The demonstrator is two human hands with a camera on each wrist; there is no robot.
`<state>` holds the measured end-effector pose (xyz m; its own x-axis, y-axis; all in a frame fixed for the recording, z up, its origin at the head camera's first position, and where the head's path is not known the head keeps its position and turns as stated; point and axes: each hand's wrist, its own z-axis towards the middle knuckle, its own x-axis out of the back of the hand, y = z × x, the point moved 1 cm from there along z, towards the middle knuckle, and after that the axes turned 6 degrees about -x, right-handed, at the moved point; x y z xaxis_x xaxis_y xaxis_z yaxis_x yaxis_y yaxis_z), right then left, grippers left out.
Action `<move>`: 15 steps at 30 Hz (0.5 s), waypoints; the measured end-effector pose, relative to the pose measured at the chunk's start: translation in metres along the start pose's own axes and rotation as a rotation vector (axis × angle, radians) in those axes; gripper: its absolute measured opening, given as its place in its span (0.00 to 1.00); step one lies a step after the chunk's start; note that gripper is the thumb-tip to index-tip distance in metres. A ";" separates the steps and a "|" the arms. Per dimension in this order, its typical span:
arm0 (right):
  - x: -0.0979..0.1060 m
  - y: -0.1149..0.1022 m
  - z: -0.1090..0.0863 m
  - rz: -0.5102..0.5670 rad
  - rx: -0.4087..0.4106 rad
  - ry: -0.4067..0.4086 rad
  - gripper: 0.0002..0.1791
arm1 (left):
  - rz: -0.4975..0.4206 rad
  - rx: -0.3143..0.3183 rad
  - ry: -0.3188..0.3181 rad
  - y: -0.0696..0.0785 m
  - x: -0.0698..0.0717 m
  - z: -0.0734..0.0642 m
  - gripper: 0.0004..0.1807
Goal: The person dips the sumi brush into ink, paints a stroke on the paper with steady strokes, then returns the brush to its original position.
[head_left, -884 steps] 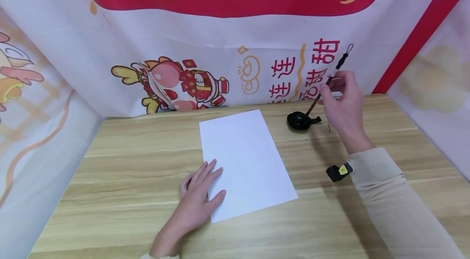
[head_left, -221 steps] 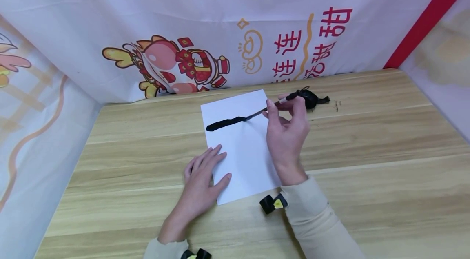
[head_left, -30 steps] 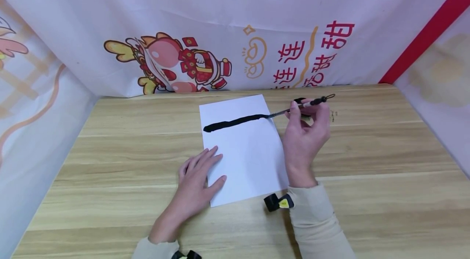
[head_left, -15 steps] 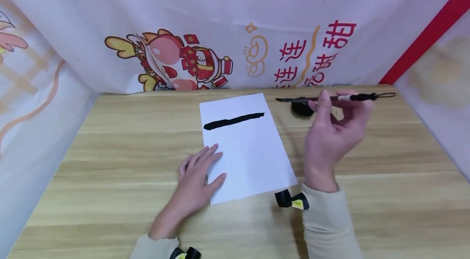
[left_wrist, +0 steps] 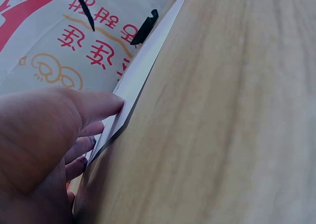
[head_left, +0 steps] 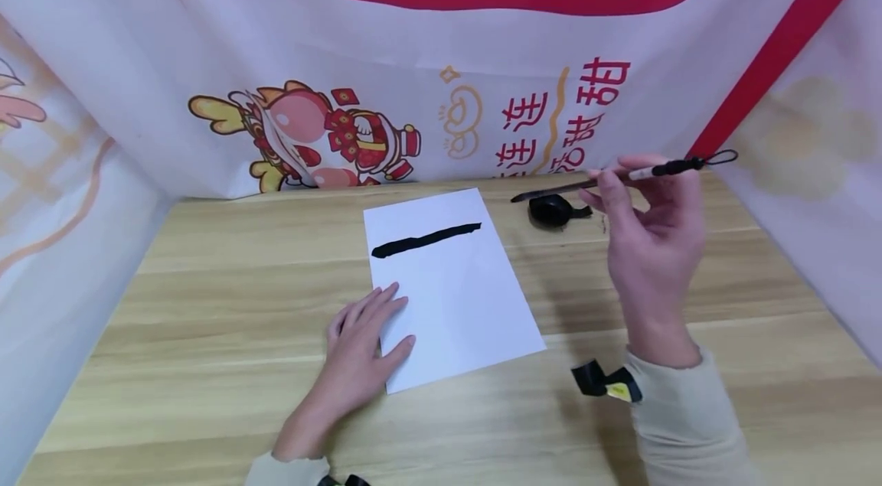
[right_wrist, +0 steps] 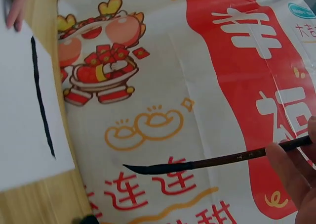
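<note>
In the head view my left hand (head_left: 361, 352) rests with spread fingers on the lower left edge of a white sheet of paper (head_left: 462, 310); the left wrist view shows its thumb (left_wrist: 101, 105) touching the sheet. One thick black ink stroke (head_left: 427, 241) runs across the upper part of the paper. My right hand (head_left: 654, 256) pinches the handle of a writing brush (right_wrist: 222, 159) and holds it nearly level, off the paper. Dark bristles (right_wrist: 158, 168) point left. Just below the brush sits a small black ink dish (head_left: 550, 211).
The wooden table (head_left: 227, 333) ends at a printed cloth (head_left: 331, 42) hung behind it, with more cloth at both sides. A wrist camera (head_left: 606, 380) sticks out from the right sleeve. Small dark marks lie right of the dish.
Over the last second the right hand has lifted the brush from the stroke's right end and moved right, uncovering the dish. The stroke grew longer since earlier. The left hand stays on the paper.
</note>
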<state>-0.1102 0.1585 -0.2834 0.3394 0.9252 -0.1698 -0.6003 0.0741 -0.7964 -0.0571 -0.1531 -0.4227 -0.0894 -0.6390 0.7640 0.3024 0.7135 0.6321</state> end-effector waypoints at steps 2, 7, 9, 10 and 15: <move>0.006 0.001 0.003 0.029 -0.007 -0.030 0.15 | -0.003 0.006 -0.004 -0.001 0.001 -0.001 0.31; 0.016 0.002 0.009 0.038 -0.007 -0.057 0.16 | -0.008 0.026 -0.016 -0.002 0.003 -0.001 0.32; 0.018 0.002 0.010 0.031 -0.020 -0.050 0.16 | -0.007 0.029 -0.020 -0.002 0.003 0.000 0.32; 0.019 0.002 0.010 0.033 -0.031 -0.046 0.16 | -0.007 0.029 -0.021 -0.001 0.003 0.000 0.32; 0.025 0.004 0.010 0.055 -0.060 -0.041 0.16 | -0.008 0.022 -0.023 0.000 0.002 0.002 0.32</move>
<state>-0.1114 0.1853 -0.2848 0.2764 0.9418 -0.1916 -0.5720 0.0010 -0.8202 -0.0590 -0.1536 -0.4205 -0.1130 -0.6380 0.7617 0.2806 0.7149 0.6405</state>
